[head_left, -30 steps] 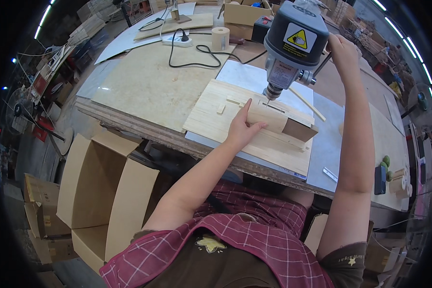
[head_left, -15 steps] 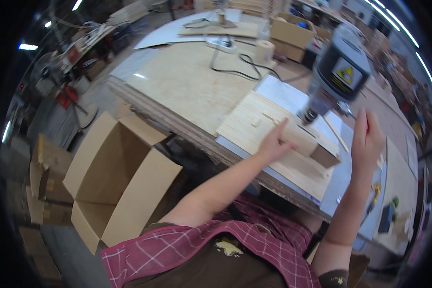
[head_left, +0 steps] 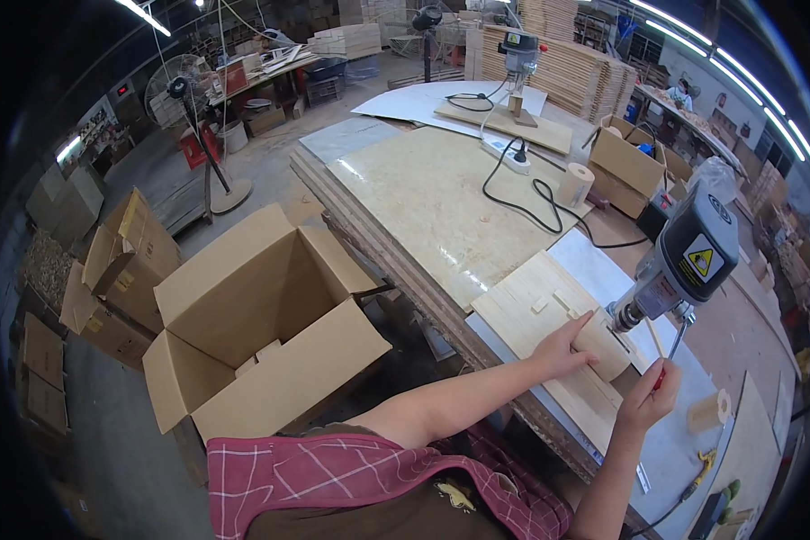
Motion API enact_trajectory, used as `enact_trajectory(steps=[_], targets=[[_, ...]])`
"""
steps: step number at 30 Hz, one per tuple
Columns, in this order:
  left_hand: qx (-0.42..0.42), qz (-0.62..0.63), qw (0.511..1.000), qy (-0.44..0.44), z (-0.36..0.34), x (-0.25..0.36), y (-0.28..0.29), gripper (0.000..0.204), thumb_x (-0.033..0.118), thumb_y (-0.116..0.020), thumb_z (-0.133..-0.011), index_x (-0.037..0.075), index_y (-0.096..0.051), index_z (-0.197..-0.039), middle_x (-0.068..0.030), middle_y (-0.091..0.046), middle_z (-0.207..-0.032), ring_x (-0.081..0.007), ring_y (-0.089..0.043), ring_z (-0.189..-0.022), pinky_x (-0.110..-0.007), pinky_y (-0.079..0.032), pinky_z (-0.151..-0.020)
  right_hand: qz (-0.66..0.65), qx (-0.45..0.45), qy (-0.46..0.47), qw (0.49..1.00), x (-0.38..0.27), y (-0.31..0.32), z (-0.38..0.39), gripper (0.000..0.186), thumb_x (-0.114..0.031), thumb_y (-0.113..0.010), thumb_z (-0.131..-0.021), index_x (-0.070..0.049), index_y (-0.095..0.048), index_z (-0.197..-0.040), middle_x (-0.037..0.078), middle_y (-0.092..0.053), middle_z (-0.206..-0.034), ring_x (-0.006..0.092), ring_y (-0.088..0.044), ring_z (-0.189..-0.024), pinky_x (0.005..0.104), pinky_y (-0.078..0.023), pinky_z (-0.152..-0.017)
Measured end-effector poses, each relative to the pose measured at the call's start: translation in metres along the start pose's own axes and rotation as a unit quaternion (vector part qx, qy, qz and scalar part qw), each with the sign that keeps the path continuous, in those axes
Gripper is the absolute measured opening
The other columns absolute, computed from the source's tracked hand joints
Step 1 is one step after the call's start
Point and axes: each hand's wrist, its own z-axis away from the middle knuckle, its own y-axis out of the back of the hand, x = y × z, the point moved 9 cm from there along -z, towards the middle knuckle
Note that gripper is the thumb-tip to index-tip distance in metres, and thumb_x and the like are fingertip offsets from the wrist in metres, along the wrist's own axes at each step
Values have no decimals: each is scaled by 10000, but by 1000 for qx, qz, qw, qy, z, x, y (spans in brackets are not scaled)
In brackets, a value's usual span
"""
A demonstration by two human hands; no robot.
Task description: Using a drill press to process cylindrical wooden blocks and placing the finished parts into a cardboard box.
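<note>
A pale wooden cylinder [head_left: 605, 347] with a slot in its upper side lies on a wooden board [head_left: 522, 292], under the chuck [head_left: 627, 315] of a grey drill press [head_left: 693, 247]. My left hand [head_left: 560, 353] grips its near left side, thumb and index finger apart against the wood. Closed round the red knob of the drill press's feed lever [head_left: 682, 329] is my right hand [head_left: 646, 396]. Whether a bit touches the wood cannot be made out. Small wood offcuts [head_left: 549, 302] lie on the board beside the left hand.
Another wooden cylinder [head_left: 709, 411] stands right of my right hand, and one more [head_left: 576, 184] sits farther back by a black power cable [head_left: 522, 209]. An open cardboard box [head_left: 279, 382] with wood pieces inside stands left of the table. A second drill press [head_left: 518, 63] is at the back.
My right hand has come down and nearer to me with the lever, relative to the drill press. The left hand stays on the wooden cylinder. The head view has swung to the left.
</note>
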Motion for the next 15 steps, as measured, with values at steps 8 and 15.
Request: enact_trajectory(steps=[8,15], targets=[[12,-51,998,-35,-1,3,2,810,219,-700,-665,20,-256,-1313,-209,-434,-1213,-275,-483,-1064,-308,-416,-846,-13,0,22,1000,23,-19,23,67,1,-447,-815,25,-489,-768,110,-423,-654,214,-399,-550,304,-319,-492],[43,-50,992,-104,-3,-3,1,824,230,-710,-676,23,-244,-1323,-146,-531,-1048,-153,-542,-765,-251,-449,-639,-11,-3,29,1000,25,-19,24,55,-6,-457,-813,30,-497,-797,113,-419,-665,218,-394,-562,303,-315,-496]])
